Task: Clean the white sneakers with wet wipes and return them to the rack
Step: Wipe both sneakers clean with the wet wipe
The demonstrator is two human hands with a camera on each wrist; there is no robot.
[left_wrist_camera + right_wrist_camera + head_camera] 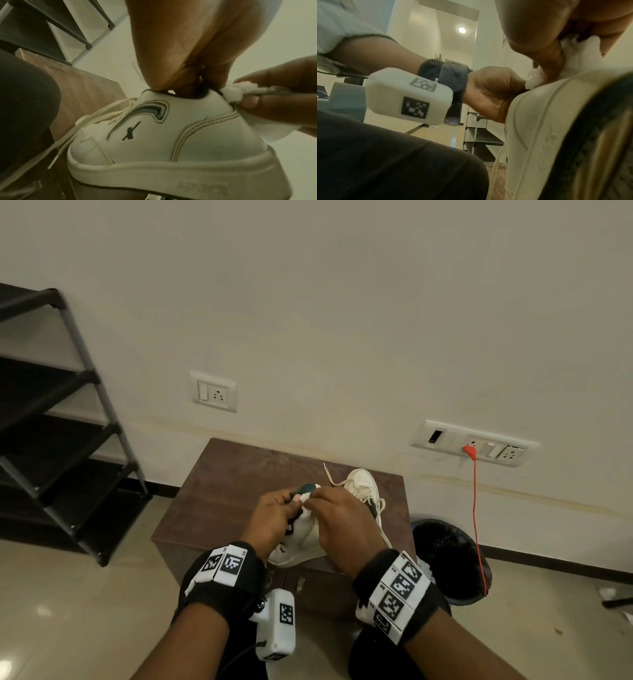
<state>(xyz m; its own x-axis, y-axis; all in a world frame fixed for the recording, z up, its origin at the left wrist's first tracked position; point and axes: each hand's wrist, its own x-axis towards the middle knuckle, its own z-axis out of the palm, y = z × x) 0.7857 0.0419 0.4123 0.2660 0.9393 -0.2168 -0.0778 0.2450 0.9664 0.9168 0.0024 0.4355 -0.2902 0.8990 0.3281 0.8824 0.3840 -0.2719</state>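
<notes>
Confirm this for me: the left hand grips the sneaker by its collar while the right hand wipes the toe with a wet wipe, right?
Not the toe. The left wrist view shows the right hand pressing the wet wipe against the heel of the sneaker; the left hand grips the collar.

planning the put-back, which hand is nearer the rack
Left. The left hand grips the sneaker collar on the side toward the rack; the right hand, wiping the heel with the wipe, is farther from it.
</notes>
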